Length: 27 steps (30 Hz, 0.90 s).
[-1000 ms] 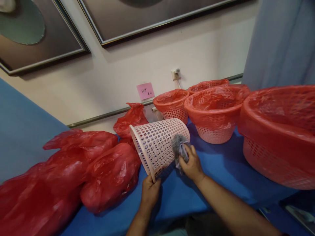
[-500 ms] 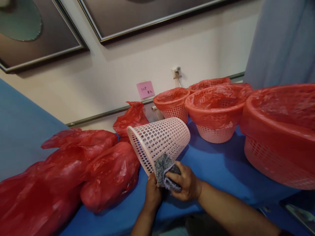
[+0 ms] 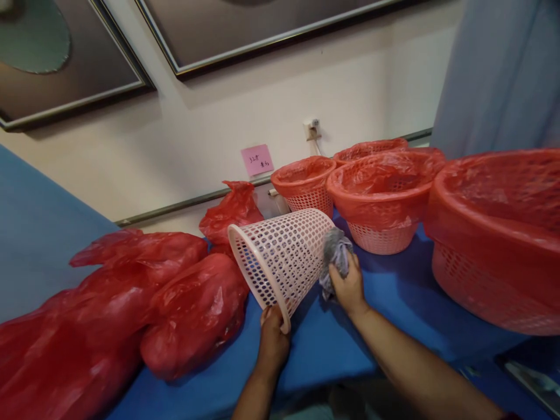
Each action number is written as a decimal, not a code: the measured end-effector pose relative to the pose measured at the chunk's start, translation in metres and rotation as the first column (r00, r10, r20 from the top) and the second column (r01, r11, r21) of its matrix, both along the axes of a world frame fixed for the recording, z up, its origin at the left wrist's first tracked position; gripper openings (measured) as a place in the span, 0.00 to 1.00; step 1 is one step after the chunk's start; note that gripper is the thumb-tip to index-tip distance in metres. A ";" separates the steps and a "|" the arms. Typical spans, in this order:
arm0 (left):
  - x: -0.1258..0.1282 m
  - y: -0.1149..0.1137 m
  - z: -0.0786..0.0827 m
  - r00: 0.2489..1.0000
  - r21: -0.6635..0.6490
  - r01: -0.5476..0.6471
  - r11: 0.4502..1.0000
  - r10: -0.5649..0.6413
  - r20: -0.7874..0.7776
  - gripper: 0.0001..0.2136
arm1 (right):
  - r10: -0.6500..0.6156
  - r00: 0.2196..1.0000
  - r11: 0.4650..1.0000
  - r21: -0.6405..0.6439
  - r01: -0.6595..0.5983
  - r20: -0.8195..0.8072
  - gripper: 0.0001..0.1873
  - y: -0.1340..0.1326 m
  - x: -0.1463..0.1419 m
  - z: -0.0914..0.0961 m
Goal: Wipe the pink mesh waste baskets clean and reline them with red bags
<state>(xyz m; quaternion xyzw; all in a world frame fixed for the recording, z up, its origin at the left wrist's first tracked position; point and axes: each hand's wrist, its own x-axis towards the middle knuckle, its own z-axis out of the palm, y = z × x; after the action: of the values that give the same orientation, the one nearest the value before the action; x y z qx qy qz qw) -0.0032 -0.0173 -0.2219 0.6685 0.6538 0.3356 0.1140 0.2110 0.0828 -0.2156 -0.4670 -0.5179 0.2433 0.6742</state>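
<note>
And there was the pale pink basket, right in the middle of the action, tipped on its side above the blue-covered table, its open mouth turned to the left! The left hand had the near, lower part of the rim, fingers closed around it, so the basket stretched up and away beyond that grip. Over at the other end, the right hand was bunched tight on a grey cloth, right up at the narrow base; whether the cloth pressed on the plastic or sat just off it, you could not tell. So the basket lay between the two, rim to the left hand, base to the right.

Now the count! One basket in hand, one cloth, and four red-lined baskets stood upright to the right: a small one, one behind, a middle one and a big one nearest. On the left, red bags were heaped, at least three, though their overlap hid the exact number. Up on the wall: one pink note, one socket and two framed pictures.
</note>
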 end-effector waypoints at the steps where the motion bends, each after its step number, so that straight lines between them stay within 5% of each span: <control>1: 0.002 0.000 0.002 1.000 -0.022 -0.011 1.000 0.010 -0.019 0.21 | 0.034 0.993 0.983 0.176 -0.054 0.115 0.29 -0.010 -0.001 0.001; 3: 0.006 -0.001 0.010 0.999 -0.053 -0.041 0.998 0.039 -0.031 0.19 | 0.116 0.934 0.858 0.440 -0.266 0.338 0.30 -0.030 -0.004 0.004; 6: 0.014 -0.005 0.029 0.995 -0.073 -0.006 0.997 0.013 0.098 0.14 | 0.187 0.836 0.725 0.502 -0.471 0.516 0.32 -0.047 -0.008 0.010; 9: 0.023 -0.010 0.048 0.936 -0.070 0.020 0.997 0.006 0.351 0.12 | 0.250 0.801 0.727 0.441 -0.527 0.544 0.31 -0.050 -0.010 0.012; 11: 0.027 -0.010 0.055 0.884 -0.059 -0.017 0.998 0.043 0.466 0.12 | 0.277 0.825 0.773 0.396 -0.496 0.493 0.30 -0.047 -0.012 0.011; 14: 0.028 -0.006 0.052 0.817 -0.038 0.002 0.999 0.020 0.576 0.14 | 0.185 0.929 0.930 0.249 -0.271 0.319 0.29 -0.033 -0.012 0.008; 17: 0.022 -0.004 0.040 0.805 -0.031 0.031 0.999 -0.006 0.593 0.18 | 0.034 0.989 0.998 0.053 -0.042 0.143 0.26 -0.010 -0.009 0.005; 20: 0.015 -0.004 0.026 0.863 -0.036 -0.005 0.999 0.023 0.505 0.20 | -0.060 0.997 0.996 -0.070 0.063 0.048 0.27 0.004 -0.006 0.002; 22: 0.011 -0.005 0.018 0.899 -0.010 -0.021 1.000 0.024 0.436 0.20 | -0.052 0.994 0.998 -0.035 0.055 0.093 0.27 0.002 -0.006 0.001; 25: 0.010 -0.006 0.012 0.931 0.040 -0.013 0.999 -0.002 0.364 0.19 | 0.093 0.955 0.965 0.210 -0.156 0.280 0.29 -0.020 -0.008 0.003; 27: 0.010 -0.007 0.011 0.944 0.047 -0.024 0.999 0.007 0.330 0.16 | 0.197 0.890 0.851 0.379 -0.364 0.412 0.30 -0.037 -0.010 0.006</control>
<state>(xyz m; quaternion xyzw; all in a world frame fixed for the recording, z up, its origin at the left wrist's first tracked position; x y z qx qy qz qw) 0.0069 -0.0241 -0.2107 0.6005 0.6221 0.4599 0.2022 0.2007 0.0455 -0.2098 -0.2539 -0.7369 0.1262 0.6136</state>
